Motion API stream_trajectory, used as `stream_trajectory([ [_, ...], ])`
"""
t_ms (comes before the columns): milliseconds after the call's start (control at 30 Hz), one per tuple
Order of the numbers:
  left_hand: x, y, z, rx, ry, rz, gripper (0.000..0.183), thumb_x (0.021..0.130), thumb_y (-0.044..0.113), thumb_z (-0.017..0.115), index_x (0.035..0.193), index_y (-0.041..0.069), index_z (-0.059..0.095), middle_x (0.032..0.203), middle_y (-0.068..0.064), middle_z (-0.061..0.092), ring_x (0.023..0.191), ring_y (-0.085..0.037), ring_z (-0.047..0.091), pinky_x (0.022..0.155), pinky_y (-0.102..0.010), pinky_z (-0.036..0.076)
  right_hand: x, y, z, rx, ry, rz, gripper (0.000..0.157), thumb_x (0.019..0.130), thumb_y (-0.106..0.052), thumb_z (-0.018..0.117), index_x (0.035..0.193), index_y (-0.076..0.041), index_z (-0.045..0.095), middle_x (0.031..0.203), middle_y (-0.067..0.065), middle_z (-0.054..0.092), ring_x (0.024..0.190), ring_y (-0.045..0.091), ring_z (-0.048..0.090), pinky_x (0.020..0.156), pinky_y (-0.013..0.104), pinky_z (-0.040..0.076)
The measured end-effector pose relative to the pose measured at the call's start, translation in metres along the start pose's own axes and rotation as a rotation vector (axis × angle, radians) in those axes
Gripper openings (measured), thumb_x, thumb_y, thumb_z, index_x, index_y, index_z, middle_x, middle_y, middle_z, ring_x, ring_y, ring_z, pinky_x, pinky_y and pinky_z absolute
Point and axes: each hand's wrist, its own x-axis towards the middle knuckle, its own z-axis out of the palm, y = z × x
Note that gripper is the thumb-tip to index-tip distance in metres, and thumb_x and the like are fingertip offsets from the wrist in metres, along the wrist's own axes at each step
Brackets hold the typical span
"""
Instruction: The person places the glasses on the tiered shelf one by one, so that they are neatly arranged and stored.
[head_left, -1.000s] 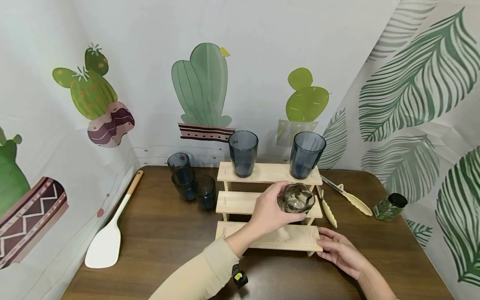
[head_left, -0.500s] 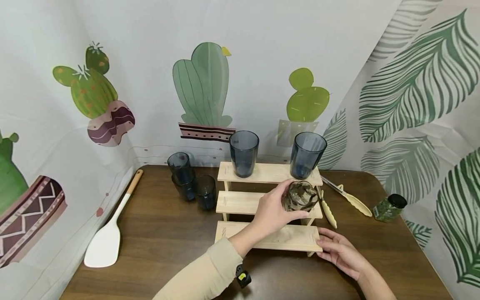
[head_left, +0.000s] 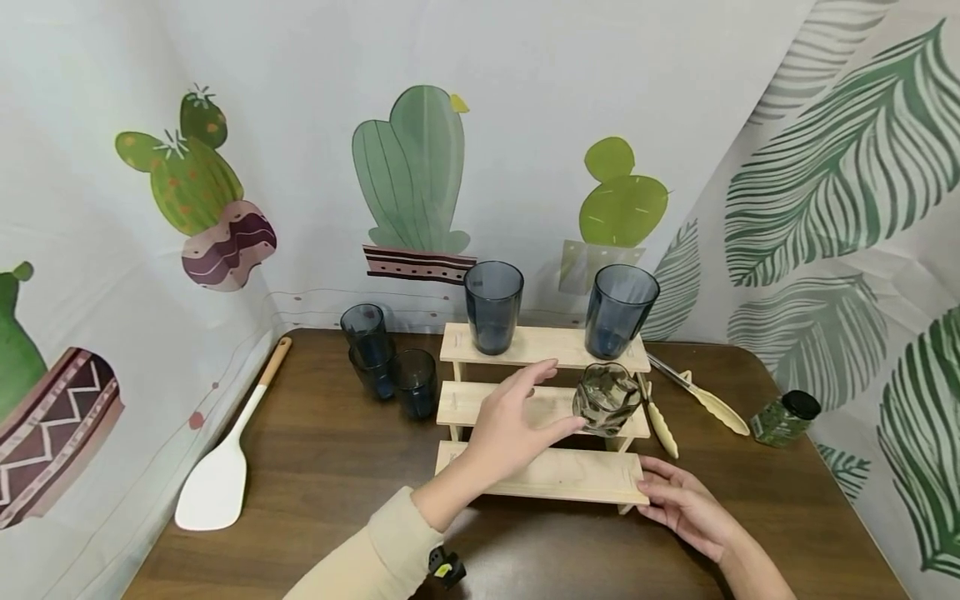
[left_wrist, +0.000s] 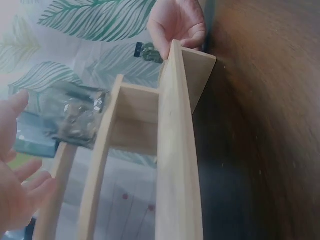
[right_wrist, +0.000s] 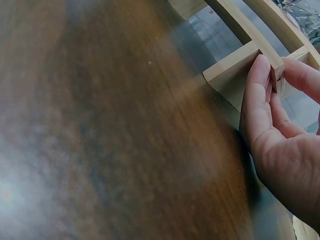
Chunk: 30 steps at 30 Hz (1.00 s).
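Smoky wavy-sided glass tumbler [head_left: 606, 402] stands on middle shelf [head_left: 471, 404] of pale wooden three-tier rack [head_left: 553, 343]. Left hand [head_left: 508, 429] near it — fingers spread, holding nothing. Right hand [head_left: 686, 510] — fingers pinching lowest shelf [head_left: 566, 473] at right end.

Glossy glass cup [head_left: 609, 402], matt wooden rack [head_left: 558, 476].

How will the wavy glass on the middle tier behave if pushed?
Shiny, transparent walls suggest the wavy glass is stiff and probably fragile. Standing near the right end of the middle tier, it might fall if pushed right.
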Motion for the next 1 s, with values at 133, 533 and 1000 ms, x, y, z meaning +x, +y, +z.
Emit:
stream_trajectory([
  [133,-0.008,-0.003,-0.019,-0.009,0.067,0.077,0.066,0.087,0.039,0.086,0.142,0.014,0.059,0.133,0.001,0.067,0.118,-0.018,0.064,0.096,-0.033,0.054,-0.001,-0.001,0.000,-0.005,0.005,0.003,0.036,0.107,0.001,0.047,0.129,-0.024,0.059,0.122,0.006,0.065,0.104,0.017,0.067,0.089,0.030,0.057],
  [533,-0.035,-0.038,-0.080,0.045,0.268,0.091,0.054,0.086,0.027,0.087,0.134,0.014,0.066,0.128,0.000,0.068,0.116,-0.018,0.064,0.094,-0.038,0.056,0.001,0.000,-0.001,0.009,-0.009,0.008,0.039,0.107,0.003,0.045,0.129,-0.026,0.061,0.121,0.005,0.065,0.104,0.017,0.067,0.089,0.030,0.057],
  [1000,-0.057,-0.101,-0.143,0.196,0.416,-0.102,0.061,0.086,0.026,0.087,0.140,0.013,0.062,0.140,-0.003,0.060,0.123,-0.028,0.058,0.098,-0.043,0.051,-0.001,0.000,-0.001,0.004,-0.021,-0.008,0.037,0.107,0.002,0.045,0.130,-0.023,0.059,0.123,0.007,0.064,0.104,0.017,0.066,0.088,0.029,0.057],
])
